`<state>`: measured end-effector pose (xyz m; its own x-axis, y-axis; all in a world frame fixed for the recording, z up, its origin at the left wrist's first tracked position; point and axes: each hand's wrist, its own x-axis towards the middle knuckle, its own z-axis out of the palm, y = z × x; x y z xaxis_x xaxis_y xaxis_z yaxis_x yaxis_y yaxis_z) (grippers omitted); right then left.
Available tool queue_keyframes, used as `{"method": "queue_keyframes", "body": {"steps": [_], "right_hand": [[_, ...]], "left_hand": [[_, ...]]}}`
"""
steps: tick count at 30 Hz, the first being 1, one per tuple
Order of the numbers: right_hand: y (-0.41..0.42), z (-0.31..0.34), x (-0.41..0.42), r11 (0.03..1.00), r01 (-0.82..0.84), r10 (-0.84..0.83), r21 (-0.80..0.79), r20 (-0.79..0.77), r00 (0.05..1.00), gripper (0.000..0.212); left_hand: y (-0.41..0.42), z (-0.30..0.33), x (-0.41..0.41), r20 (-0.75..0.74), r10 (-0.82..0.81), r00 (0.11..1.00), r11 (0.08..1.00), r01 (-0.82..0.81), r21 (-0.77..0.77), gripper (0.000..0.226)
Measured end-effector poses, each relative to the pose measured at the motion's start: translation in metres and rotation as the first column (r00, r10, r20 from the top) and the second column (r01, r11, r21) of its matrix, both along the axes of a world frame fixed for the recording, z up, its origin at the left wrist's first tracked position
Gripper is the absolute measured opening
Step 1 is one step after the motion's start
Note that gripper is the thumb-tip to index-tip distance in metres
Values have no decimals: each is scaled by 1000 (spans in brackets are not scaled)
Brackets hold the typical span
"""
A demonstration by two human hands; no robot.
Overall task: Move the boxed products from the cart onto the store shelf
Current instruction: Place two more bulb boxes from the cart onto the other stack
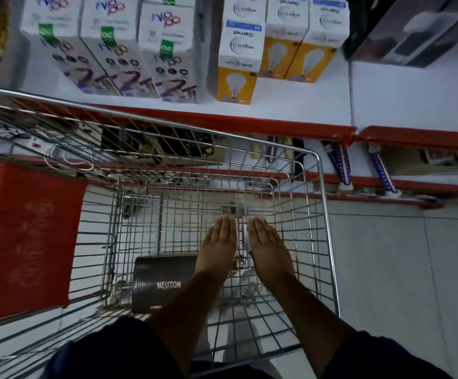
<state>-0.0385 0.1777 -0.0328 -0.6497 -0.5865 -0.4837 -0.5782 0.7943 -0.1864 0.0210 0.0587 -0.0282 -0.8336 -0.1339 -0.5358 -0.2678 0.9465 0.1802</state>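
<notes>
Both my hands reach down into the wire cart [323, 214]. My left hand [218, 246] and my right hand [267, 250] are flat, fingers together, pressed against the two sides of a small pale box [239, 236] that stands between them near the cart floor. Most of that box is hidden by my hands. A black box marked NEUTON [164, 280] lies on the cart floor just left of my left wrist. The white store shelf [304, 102] with a red front edge lies beyond the cart.
On the shelf stand three white boxes with colourful print [129, 47] at the left, yellow-and-white bulb boxes [271, 45] in the middle and a dark box [419, 31] at the right. A red child-seat flap [28, 239] hangs on the cart's left. Lower shelves hold more goods.
</notes>
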Motion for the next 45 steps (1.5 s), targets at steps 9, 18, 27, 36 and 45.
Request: {"method": "queue_keyframes", "body": {"steps": [9, 18, 27, 36, 45], "right_hand": [[-16, 35, -39, 997, -52, 47, 58, 85, 995, 76], [-33, 161, -104, 998, -50, 34, 37, 347, 937, 57], [-35, 302, -130, 999, -26, 30, -20, 195, 980, 52], [-30, 325, -173, 977, -73, 33, -202, -196, 980, 59], [-23, 263, -232, 947, -73, -4, -312, -238, 971, 65]], "left_hand": [[-24, 28, -27, -3, 96, 995, 995, -96, 35, 70], [-85, 155, -73, 93, -46, 995, 961, 18, 277, 73], [-106, 280, -104, -186, -190, 964, 931, 237, 278, 67], [-79, 312, -138, -438, -134, 889, 989, 145, -7, 69], [-37, 264, -201, -446, -73, 892, 984, -8, -176, 63]]}}
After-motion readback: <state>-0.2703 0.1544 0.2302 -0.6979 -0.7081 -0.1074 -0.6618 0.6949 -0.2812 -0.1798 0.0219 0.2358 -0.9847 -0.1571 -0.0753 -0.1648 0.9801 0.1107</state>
